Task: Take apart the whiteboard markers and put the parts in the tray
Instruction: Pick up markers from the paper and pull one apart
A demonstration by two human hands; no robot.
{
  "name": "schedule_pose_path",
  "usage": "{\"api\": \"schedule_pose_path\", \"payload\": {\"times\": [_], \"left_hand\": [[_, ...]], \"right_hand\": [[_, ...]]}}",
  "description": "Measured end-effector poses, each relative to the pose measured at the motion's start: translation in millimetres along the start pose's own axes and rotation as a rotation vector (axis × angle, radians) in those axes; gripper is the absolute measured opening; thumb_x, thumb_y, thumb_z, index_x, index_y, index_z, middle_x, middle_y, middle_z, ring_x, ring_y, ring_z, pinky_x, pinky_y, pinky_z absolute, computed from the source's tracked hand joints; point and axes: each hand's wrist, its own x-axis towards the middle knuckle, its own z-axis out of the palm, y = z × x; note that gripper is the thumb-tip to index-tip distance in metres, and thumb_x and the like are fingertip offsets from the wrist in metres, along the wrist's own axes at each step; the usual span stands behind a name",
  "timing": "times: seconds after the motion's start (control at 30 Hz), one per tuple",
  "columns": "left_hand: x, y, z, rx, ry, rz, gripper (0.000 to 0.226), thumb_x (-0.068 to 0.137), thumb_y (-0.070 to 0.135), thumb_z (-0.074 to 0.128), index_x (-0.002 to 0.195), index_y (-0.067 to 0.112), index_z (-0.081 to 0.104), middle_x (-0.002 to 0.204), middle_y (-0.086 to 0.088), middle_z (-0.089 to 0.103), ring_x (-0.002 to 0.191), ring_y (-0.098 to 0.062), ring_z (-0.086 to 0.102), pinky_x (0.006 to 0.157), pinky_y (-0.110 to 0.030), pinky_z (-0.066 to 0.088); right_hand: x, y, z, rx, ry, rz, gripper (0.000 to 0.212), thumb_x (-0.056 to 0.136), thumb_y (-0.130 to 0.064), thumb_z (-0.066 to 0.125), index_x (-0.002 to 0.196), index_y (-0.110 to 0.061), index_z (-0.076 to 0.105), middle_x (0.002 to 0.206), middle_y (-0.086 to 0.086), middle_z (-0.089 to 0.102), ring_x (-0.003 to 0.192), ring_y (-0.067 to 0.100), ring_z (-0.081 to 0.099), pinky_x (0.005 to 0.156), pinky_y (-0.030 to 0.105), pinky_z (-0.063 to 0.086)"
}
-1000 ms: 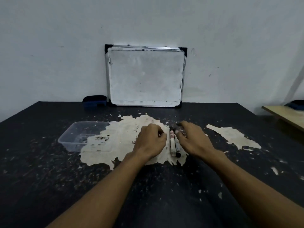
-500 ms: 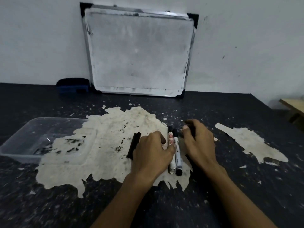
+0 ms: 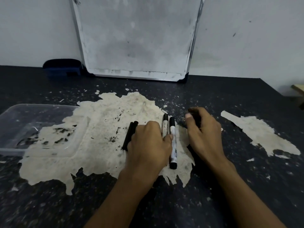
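Two white whiteboard markers with black caps lie side by side on a pale patch of the dark table (image 3: pixel 49 203). The left white marker (image 3: pixel 165 127) runs under my left hand (image 3: pixel 148 145), whose thumb lies on it with the fingers curled. The right white marker (image 3: pixel 173 142) lies free between my hands. Two black markers (image 3: pixel 130 135) stick out from under my left fingers. My right hand (image 3: pixel 204 134) is curled around a dark marker (image 3: pixel 196 120) that is mostly hidden. The clear plastic tray (image 3: pixel 9 112) sits at the far left.
A whiteboard (image 3: pixel 136 38) leans on the wall at the back, with a dark blue eraser (image 3: pixel 62 68) beside it on the left. A wooden edge (image 3: pixel 297 91) shows beyond the table's right side. Paint flakes cover the tabletop.
The view has moved closer and lower over the table. My left hand has slid right onto the left white marker, uncovering the black markers. My right hand has stayed by the markers.
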Motion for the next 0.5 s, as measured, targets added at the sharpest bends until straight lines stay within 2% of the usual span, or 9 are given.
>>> {"api": "schedule_pose_path", "payload": {"times": [0.1,0.2,0.33,0.4,0.43,0.5], "left_hand": [[4.4,-1.8,-1.0,-0.049,-0.032,-0.026,0.029,0.087,0.042,0.065,0.088,0.014,0.066,0.084,-0.006,0.065,0.074,-0.023,0.063,0.068,-0.042,0.057],[7.0,-2.5,-4.0,-0.123,-0.051,-0.049,0.026,0.086,0.038,0.068,0.080,0.013,0.069,0.071,-0.004,0.066,0.058,-0.020,0.062,0.054,-0.034,0.056],[8.8,-2.3,-8.2,-0.250,-0.071,-0.070,0.025,0.083,0.033,0.074,0.070,0.012,0.075,0.057,0.006,0.069,0.047,-0.002,0.063,0.043,-0.020,0.051],[8.6,-2.2,-10.1,-0.420,-0.107,-0.099,0.023,0.085,0.029,0.073,0.070,0.011,0.076,0.051,0.007,0.067,0.039,-0.001,0.059,0.041,-0.021,0.045],[8.5,-2.2,-12.1,-0.530,-0.123,-0.121,0.022,0.087,0.026,0.072,0.071,0.011,0.076,0.047,0.009,0.065,0.036,0.000,0.055,0.041,-0.019,0.041],[9.3,-2.4,-18.3,-0.824,-0.170,-0.205,0.022,0.090,0.021,0.068,0.072,0.010,0.075,0.047,0.010,0.062,0.037,0.000,0.051,0.037,-0.016,0.036]], "right_hand": [[0.6,0.7,0.8,0.002,-0.003,-0.007,0.030,0.098,-0.031,0.052,0.118,-0.012,0.064,0.103,0.001,0.070,0.094,0.019,0.064,0.083,0.044,0.053],[0.6,1.4,0.2,0.007,-0.001,-0.009,0.030,0.097,-0.031,0.052,0.117,-0.012,0.064,0.101,0.001,0.070,0.092,0.019,0.064,0.080,0.040,0.053],[1.0,2.0,0.3,0.022,0.000,-0.010,0.030,0.097,-0.032,0.052,0.116,-0.012,0.065,0.101,0.000,0.070,0.092,0.018,0.064,0.080,0.039,0.053],[1.7,1.7,-0.3,0.046,0.014,0.000,0.029,0.097,-0.031,0.053,0.116,-0.013,0.066,0.103,0.000,0.071,0.092,0.015,0.065,0.081,0.038,0.054],[2.3,0.5,-1.2,0.069,0.029,0.007,0.029,0.097,-0.030,0.053,0.116,-0.013,0.067,0.104,-0.001,0.071,0.092,0.013,0.065,0.081,0.033,0.055],[3.1,-5.3,-4.6,0.146,0.068,0.007,0.026,0.096,-0.028,0.055,0.114,-0.014,0.069,0.103,-0.005,0.071,0.091,0.004,0.064,0.076,0.013,0.051]]}}
